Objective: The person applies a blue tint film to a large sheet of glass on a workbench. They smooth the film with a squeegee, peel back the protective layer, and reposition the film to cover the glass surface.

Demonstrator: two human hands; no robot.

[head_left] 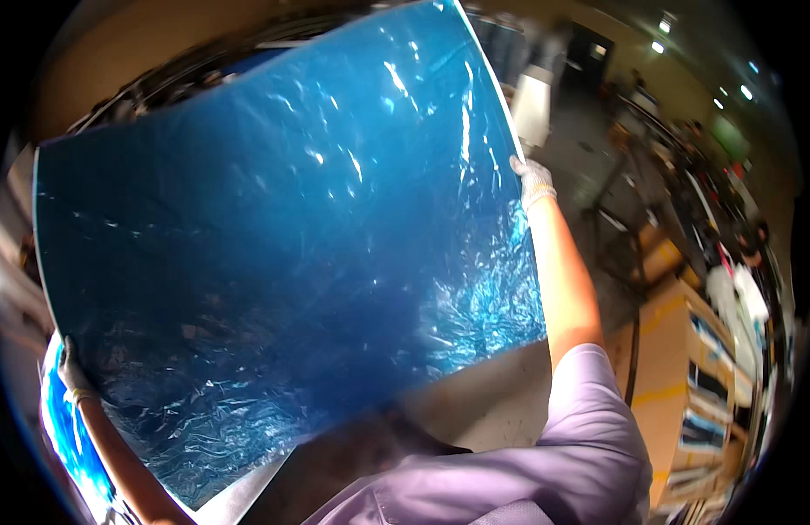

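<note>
A large sheet covered in wrinkled, shiny blue film (274,227) fills most of the view, tilted with its right side higher. My left hand (72,367), in a pale work glove, grips the sheet's left edge near its lower corner. Farther up on the opposite side, my gloved right hand (534,180) is closed on the right edge, thumb on the film's face. The fingers of both hands are partly hidden behind the sheet. A thin white border shows along the sheet's right edge.
Cardboard boxes (672,385) with yellow tape stand at the right, holding flat dark pieces. Behind them runs a cluttered bench or rack (702,210). A white object (533,105) is just beyond my right hand. Bright blue film (77,451) shows at lower left.
</note>
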